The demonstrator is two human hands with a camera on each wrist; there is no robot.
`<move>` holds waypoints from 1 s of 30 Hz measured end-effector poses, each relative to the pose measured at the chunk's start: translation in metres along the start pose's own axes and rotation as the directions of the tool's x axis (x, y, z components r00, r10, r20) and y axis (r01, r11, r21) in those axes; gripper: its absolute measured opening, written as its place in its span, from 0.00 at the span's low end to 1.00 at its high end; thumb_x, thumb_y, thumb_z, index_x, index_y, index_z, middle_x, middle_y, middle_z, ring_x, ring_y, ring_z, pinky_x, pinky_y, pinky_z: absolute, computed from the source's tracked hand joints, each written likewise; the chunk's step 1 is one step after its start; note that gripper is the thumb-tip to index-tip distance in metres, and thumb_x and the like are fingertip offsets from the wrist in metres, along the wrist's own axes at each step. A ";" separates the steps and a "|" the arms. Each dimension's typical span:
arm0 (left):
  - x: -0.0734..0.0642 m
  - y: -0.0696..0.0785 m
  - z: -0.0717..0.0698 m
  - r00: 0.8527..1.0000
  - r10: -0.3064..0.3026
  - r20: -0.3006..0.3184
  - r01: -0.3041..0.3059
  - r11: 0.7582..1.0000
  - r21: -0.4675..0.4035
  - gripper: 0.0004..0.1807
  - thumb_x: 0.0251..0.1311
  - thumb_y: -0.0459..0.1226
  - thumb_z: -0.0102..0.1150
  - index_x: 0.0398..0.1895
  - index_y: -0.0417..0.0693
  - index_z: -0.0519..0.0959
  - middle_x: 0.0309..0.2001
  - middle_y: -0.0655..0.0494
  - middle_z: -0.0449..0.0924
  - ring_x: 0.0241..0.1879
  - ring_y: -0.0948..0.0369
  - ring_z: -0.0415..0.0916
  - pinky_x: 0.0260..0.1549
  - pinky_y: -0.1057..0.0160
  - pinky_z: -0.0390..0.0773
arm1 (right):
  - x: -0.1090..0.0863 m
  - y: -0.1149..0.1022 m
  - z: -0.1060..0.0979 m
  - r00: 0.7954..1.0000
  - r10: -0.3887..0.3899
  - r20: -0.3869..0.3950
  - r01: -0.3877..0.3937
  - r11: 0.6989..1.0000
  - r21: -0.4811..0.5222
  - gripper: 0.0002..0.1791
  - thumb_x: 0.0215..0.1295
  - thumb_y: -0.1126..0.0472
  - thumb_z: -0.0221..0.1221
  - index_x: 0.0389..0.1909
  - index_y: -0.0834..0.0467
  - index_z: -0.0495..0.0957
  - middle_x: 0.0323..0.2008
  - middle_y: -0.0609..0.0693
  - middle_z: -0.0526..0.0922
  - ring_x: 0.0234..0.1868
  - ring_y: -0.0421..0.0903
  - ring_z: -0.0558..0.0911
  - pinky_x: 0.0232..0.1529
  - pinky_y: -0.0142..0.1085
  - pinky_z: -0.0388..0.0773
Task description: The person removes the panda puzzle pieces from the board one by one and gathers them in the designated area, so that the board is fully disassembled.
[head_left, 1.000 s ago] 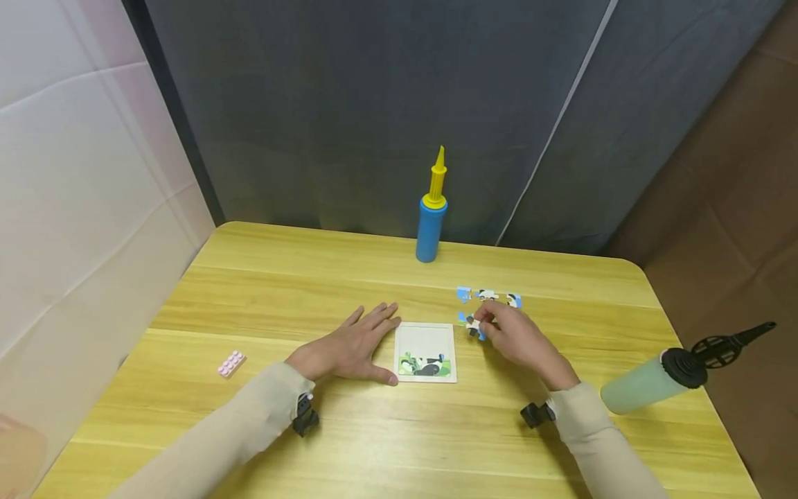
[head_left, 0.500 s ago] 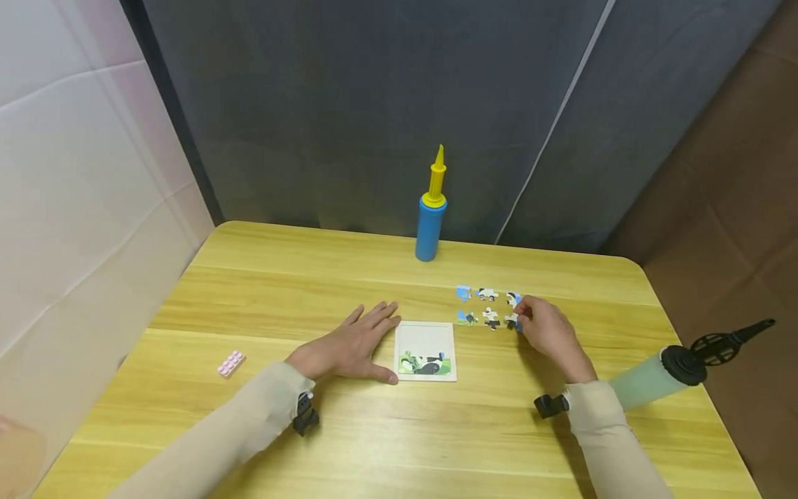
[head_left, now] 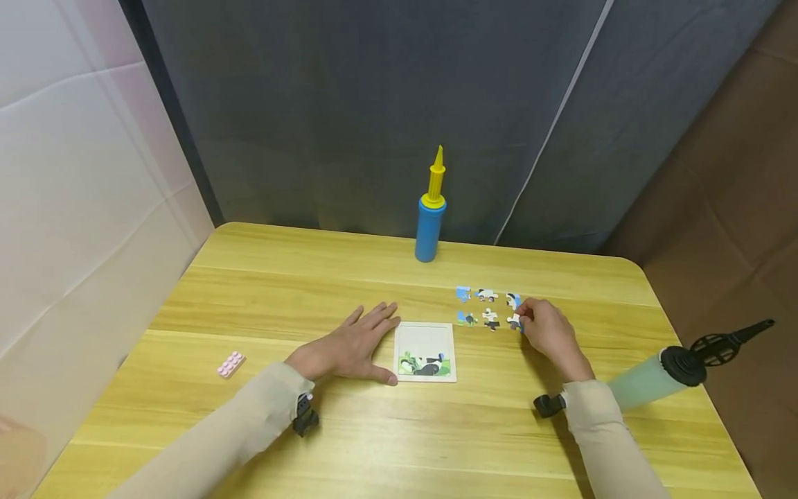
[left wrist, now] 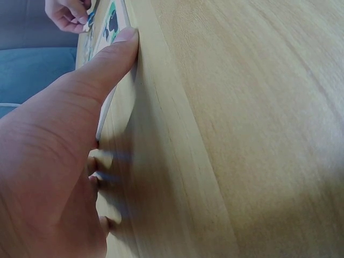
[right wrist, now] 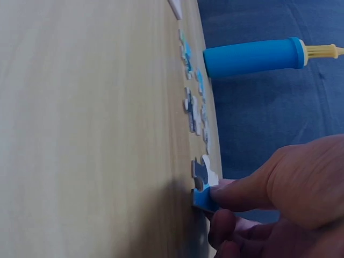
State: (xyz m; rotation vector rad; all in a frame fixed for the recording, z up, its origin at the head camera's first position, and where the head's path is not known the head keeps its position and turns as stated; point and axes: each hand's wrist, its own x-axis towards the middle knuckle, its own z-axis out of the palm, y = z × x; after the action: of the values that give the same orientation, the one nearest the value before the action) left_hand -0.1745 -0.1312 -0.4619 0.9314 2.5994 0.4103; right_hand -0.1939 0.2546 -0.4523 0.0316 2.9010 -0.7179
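My left hand (head_left: 350, 345) lies with fingers spread, its fingertips and thumb at the left edge of the white puzzle tray (head_left: 426, 334). In the left wrist view the thumb (left wrist: 110, 62) rests at the tray's border. A strip of joined green, black and white pieces (head_left: 424, 366) fills the tray's near part. To the right, my right hand (head_left: 548, 334) pinches a jigsaw puzzle piece (right wrist: 203, 193), with the thumb over its blue corner. That piece is at the right end of the nearer of two rows of loose puzzle pieces (head_left: 490, 319).
A blue and yellow balloon pump (head_left: 429, 232) stands upright at the back of the table (head_left: 299, 277). A pink toy brick (head_left: 231, 364) lies at the left. On the right, a pale green bottle (head_left: 645, 380) with a black lid stands near my right forearm.
My right hand has moved right, from the left part of the nearer row to its right end, uncovering that row's other pieces. My left hand has kept its place.
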 end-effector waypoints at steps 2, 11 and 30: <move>0.000 0.000 0.000 1.000 0.001 -0.001 -0.001 1.000 0.000 0.64 0.59 0.69 0.68 0.86 0.43 0.53 0.89 0.44 0.40 0.89 0.44 0.39 0.86 0.34 0.41 | 0.001 0.000 0.001 1.000 -0.010 0.002 0.010 1.000 -0.002 0.10 0.79 0.66 0.56 0.51 0.63 0.84 0.45 0.59 0.88 0.37 0.50 0.80 0.38 0.42 0.76; -0.001 0.001 0.000 1.000 -0.001 -0.004 0.001 1.000 0.004 0.64 0.59 0.70 0.68 0.86 0.43 0.53 0.89 0.44 0.40 0.89 0.44 0.39 0.86 0.35 0.41 | 0.002 0.002 0.002 0.997 -0.079 -0.011 0.078 0.994 -0.081 0.09 0.78 0.67 0.57 0.49 0.61 0.85 0.46 0.58 0.88 0.39 0.51 0.80 0.40 0.45 0.79; 0.000 0.000 0.001 1.000 -0.005 -0.002 0.005 1.000 0.011 0.65 0.58 0.71 0.67 0.87 0.43 0.52 0.89 0.45 0.39 0.89 0.44 0.39 0.86 0.35 0.42 | -0.004 -0.007 0.007 0.985 -0.116 -0.126 0.093 0.980 -0.177 0.07 0.76 0.68 0.59 0.48 0.60 0.83 0.46 0.60 0.81 0.35 0.51 0.79 0.32 0.46 0.78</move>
State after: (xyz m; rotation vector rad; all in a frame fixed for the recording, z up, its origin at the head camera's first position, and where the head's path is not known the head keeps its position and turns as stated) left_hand -0.1739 -0.1305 -0.4631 0.9278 2.6076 0.3960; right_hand -0.1893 0.2452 -0.4542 -0.0968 3.1041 -0.4983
